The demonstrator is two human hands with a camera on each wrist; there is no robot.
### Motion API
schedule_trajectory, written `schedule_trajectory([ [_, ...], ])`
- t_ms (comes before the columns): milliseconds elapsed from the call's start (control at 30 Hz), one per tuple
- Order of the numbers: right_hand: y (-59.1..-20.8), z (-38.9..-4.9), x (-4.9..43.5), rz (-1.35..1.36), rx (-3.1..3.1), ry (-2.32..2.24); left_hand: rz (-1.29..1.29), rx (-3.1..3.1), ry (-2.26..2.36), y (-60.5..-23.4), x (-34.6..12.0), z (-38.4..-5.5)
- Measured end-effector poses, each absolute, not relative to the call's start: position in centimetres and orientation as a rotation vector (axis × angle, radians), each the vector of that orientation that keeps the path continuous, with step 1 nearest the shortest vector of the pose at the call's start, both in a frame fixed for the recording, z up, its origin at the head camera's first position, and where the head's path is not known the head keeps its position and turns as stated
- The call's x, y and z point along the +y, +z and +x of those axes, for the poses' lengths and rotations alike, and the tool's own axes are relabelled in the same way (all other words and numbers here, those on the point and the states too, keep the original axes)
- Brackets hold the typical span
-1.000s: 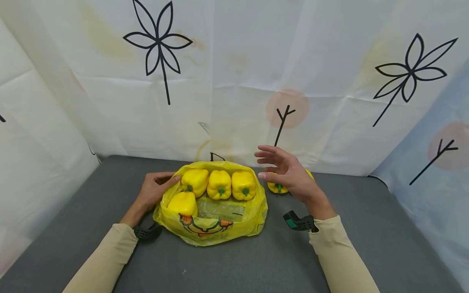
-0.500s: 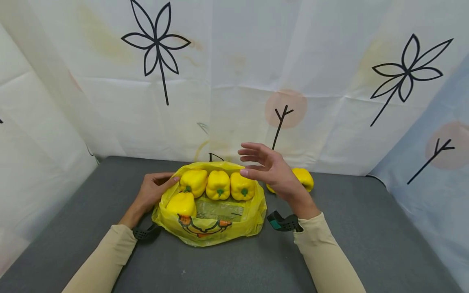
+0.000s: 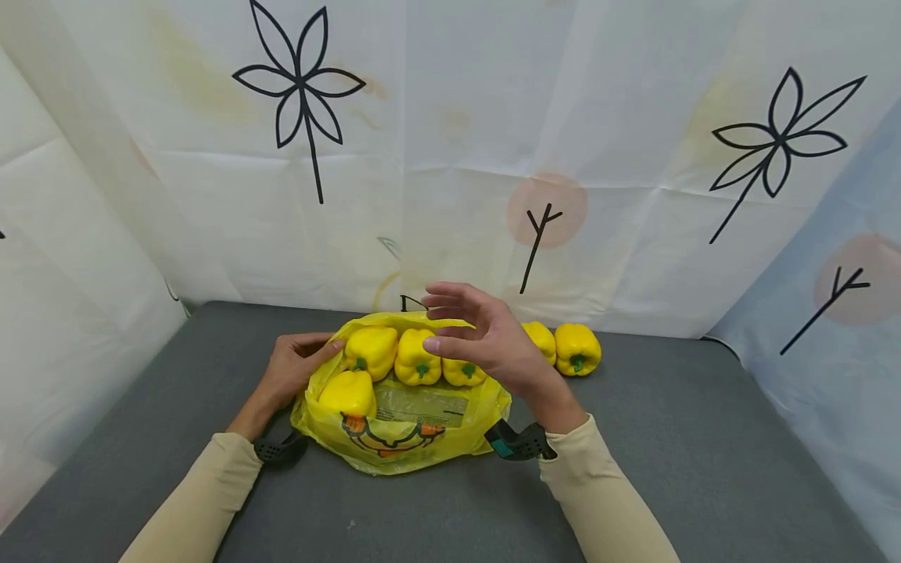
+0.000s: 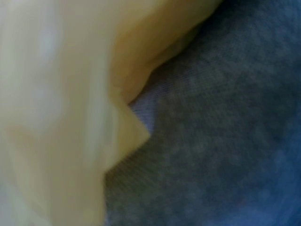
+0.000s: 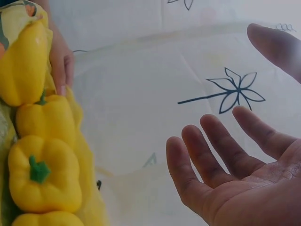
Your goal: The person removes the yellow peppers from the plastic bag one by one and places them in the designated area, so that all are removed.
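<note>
A yellow plastic bag (image 3: 450,447) with a printed cartoon face lies mouth up on the table, its rim spread wide. Inside are several yellow bell peppers (image 3: 418,358) with green stems, three along the back and one at front left. My left hand (image 3: 294,366) pinches the bag's left rim, thumb over the edge. In the left wrist view only blurred bag film (image 4: 56,117) and dark cloth show. Above the bag's right side hovers my right hand (image 3: 489,332), fingers spread and holding nothing; it partly hides the right-hand pepper (image 5: 44,214) in the bag.
Outside the bag, to its right, two more yellow bell peppers (image 3: 577,349) sit near the back of the grey table (image 3: 676,438); one is partly behind my right wrist. White patterned cloth (image 3: 450,141) rises behind the table and along both sides.
My right hand has moved left, from in front of the loose peppers to above the bag, uncovering more of those peppers. My left hand and the bag stay nearly in place.
</note>
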State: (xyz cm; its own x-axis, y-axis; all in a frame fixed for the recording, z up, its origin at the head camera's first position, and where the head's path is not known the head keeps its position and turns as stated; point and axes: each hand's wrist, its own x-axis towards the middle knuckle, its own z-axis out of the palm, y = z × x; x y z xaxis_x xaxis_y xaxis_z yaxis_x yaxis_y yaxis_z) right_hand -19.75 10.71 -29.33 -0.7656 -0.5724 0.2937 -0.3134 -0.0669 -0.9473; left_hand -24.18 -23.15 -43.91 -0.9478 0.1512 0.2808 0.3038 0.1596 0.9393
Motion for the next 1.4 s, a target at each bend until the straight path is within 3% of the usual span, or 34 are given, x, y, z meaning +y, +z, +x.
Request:
schedule_trajectory([
  [1400,-36.5,-18.8,3.9,-0.630,2.183,-1.561,-0.460,-2.285,-1.927,-44.0,-23.3,-24.4],
])
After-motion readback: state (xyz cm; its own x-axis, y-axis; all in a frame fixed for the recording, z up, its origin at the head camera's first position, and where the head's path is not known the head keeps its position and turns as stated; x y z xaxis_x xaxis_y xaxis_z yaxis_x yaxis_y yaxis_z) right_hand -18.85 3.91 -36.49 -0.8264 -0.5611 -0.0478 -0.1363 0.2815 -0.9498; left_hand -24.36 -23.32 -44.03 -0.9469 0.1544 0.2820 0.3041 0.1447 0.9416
